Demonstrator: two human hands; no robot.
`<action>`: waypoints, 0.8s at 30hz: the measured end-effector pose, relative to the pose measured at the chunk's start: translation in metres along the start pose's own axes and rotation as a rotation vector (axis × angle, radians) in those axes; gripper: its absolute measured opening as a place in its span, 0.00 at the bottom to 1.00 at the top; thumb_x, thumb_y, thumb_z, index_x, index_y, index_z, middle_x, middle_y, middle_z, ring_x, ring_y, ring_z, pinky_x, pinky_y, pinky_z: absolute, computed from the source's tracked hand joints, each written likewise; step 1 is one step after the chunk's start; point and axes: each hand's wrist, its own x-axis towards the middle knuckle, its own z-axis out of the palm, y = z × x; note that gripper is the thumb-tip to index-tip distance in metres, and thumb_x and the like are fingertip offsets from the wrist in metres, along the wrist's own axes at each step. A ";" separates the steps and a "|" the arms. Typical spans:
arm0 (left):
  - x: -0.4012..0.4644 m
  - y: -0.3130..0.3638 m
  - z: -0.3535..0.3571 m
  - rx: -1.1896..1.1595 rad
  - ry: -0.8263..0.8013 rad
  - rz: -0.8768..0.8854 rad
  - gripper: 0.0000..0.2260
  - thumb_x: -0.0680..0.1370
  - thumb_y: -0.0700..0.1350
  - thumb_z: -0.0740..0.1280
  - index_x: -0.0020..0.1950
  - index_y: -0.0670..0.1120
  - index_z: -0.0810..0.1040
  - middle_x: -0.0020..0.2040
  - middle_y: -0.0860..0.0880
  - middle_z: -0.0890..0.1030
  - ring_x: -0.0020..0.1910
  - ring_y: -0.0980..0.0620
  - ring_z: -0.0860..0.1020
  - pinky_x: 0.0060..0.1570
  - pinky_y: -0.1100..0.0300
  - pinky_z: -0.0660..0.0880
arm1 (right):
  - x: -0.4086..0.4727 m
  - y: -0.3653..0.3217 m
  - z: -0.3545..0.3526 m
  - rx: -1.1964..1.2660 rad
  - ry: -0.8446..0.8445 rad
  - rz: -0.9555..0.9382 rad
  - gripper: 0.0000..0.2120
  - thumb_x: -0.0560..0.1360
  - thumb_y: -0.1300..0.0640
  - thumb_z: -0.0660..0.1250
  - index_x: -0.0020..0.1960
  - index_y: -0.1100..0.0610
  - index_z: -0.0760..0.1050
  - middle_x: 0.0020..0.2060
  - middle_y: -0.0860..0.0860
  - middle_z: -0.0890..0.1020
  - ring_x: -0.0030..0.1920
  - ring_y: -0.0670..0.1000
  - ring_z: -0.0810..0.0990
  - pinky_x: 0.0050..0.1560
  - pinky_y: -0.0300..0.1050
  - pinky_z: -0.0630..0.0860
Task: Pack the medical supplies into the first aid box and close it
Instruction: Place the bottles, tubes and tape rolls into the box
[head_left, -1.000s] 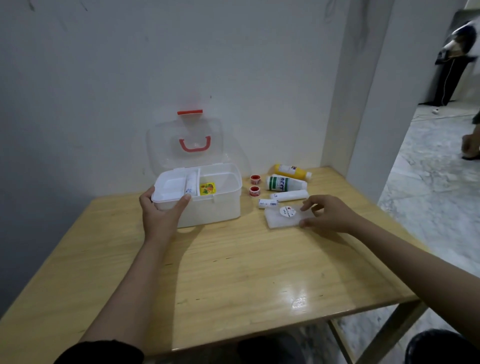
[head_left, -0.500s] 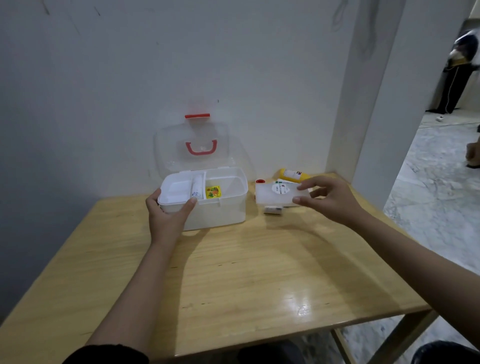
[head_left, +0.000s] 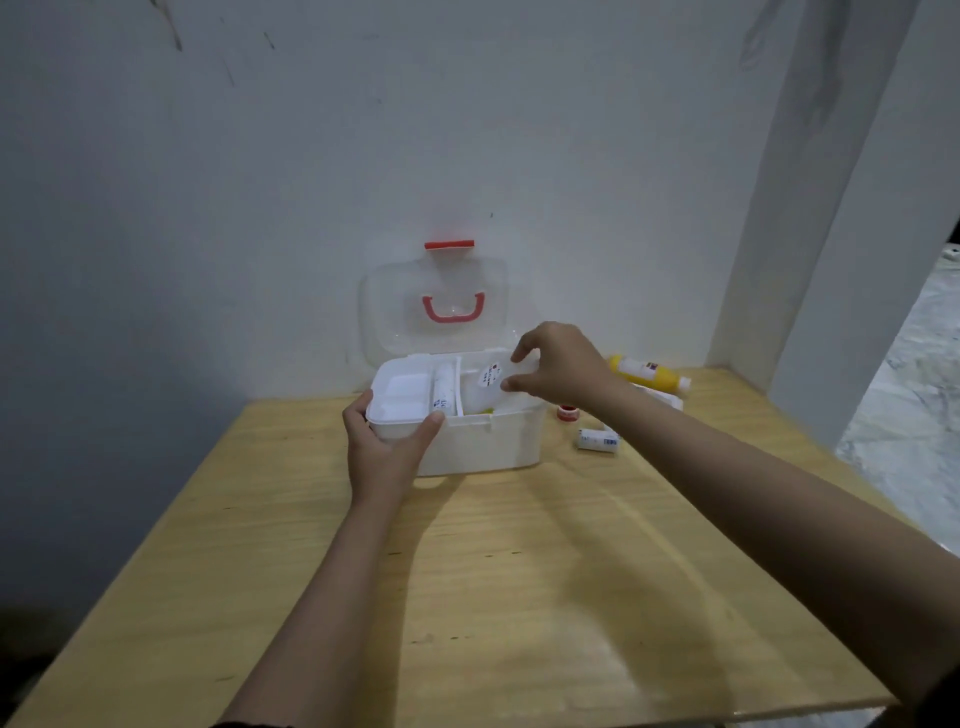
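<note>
Your left hand (head_left: 387, 447) grips the front left corner of the first aid box (head_left: 483, 447), thumb hooked over the rim, so the box is steadied on the desk (head_left: 519, 597). Your right hand (head_left: 563, 366) pinches a flat white packet (head_left: 491, 384) between thumb and fingers and holds it tilted over the box's right compartment, its lower edge already dipping inside.

The main risk is the packet jamming. It looks nearly as wide as the compartment, and if it goes in at this slant it could wedge against the divider or sit proud of the rim, which would later stop the clear lid (head_left: 434, 306) from closing (the lid stands upright against the wall). Lay it flat or slide it down along one wall.

A second risk is your right forearm: it passes just above the small white roll (head_left: 597, 439) and the red tape roll (head_left: 565, 412), with the yellow bottle (head_left: 647, 373) lying behind it. These are round things and could roll toward the desk's edge if brushed.

A white tube (head_left: 443, 387) already lies in the middle slot.
</note>
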 end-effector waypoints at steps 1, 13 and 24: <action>0.000 0.000 0.000 0.002 -0.003 0.001 0.36 0.65 0.49 0.79 0.67 0.49 0.63 0.61 0.53 0.72 0.57 0.54 0.74 0.54 0.61 0.71 | 0.004 -0.003 0.005 0.001 -0.019 0.008 0.19 0.65 0.48 0.76 0.51 0.57 0.80 0.55 0.54 0.79 0.58 0.54 0.75 0.52 0.45 0.71; 0.002 -0.005 -0.001 -0.016 -0.009 0.006 0.36 0.64 0.50 0.79 0.66 0.50 0.63 0.62 0.53 0.72 0.59 0.52 0.74 0.57 0.53 0.76 | 0.024 -0.019 0.033 0.027 -0.142 0.154 0.19 0.66 0.53 0.77 0.52 0.63 0.79 0.52 0.57 0.80 0.49 0.52 0.75 0.44 0.41 0.69; 0.002 -0.006 -0.001 -0.023 -0.009 0.008 0.37 0.64 0.50 0.79 0.67 0.50 0.63 0.64 0.51 0.72 0.61 0.52 0.74 0.55 0.56 0.76 | 0.035 -0.029 0.049 0.192 -0.239 0.285 0.17 0.65 0.55 0.78 0.50 0.62 0.80 0.41 0.55 0.83 0.41 0.54 0.85 0.45 0.48 0.83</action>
